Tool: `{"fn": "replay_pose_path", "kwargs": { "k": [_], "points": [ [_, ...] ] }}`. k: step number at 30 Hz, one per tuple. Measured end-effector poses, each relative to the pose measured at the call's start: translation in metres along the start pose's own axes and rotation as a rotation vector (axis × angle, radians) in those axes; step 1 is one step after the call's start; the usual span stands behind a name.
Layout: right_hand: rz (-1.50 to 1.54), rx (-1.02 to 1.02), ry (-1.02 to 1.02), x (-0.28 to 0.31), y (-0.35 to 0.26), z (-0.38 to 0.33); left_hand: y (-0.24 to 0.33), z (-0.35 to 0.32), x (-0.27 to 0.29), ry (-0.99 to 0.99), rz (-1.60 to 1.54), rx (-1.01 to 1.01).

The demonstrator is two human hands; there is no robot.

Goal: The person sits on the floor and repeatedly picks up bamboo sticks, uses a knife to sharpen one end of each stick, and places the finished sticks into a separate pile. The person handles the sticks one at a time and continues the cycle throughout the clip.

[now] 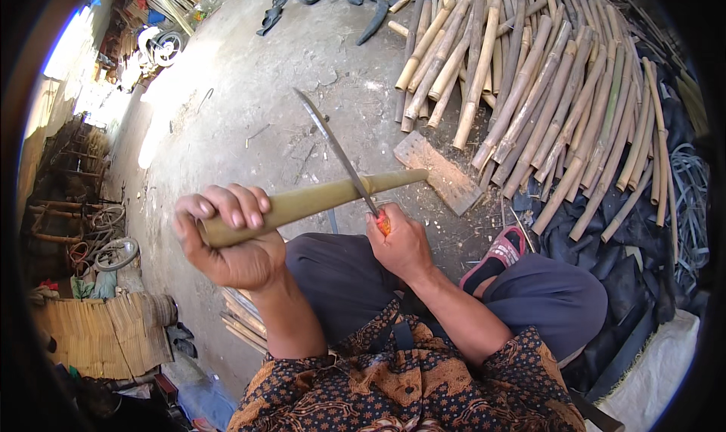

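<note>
packages: none in view | labels: none | signs: none | screens: none

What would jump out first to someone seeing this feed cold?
At centre, the left hand grips a greenish bamboo length held crosswise over the lap, while the right hand holds a long thin blade by its orange handle, blade angled up across the bamboo. Upper right, a big pile of bamboo poles fans over the concrete floor, with a wooden block at its edge.
</note>
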State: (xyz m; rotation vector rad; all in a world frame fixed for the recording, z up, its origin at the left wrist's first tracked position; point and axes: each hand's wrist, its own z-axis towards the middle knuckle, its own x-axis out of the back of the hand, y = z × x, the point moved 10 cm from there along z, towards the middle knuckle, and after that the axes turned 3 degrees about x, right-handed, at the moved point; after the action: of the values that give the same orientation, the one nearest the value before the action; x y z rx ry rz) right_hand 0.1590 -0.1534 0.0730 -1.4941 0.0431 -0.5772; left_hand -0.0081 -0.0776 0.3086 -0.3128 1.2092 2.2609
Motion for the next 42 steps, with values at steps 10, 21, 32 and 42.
{"fn": "replay_pose_path", "kwargs": {
  "k": [10,21,32,42],
  "points": [
    [0.003,-0.167,0.056,0.019,0.016,-0.004,-0.002,0.001,-0.025,-0.373,-0.188,0.085],
    [-0.085,-0.300,0.081,0.026,0.037,-0.011,-0.005,0.016,-0.009,-0.124,-0.093,0.055],
    [-0.229,-0.285,0.229,0.046,0.025,-0.004,-0.021,0.011,0.016,0.328,0.158,0.047],
    [-0.098,-0.228,0.066,0.025,0.020,0.003,-0.023,0.012,0.017,0.305,0.119,0.083]
  ]
}}
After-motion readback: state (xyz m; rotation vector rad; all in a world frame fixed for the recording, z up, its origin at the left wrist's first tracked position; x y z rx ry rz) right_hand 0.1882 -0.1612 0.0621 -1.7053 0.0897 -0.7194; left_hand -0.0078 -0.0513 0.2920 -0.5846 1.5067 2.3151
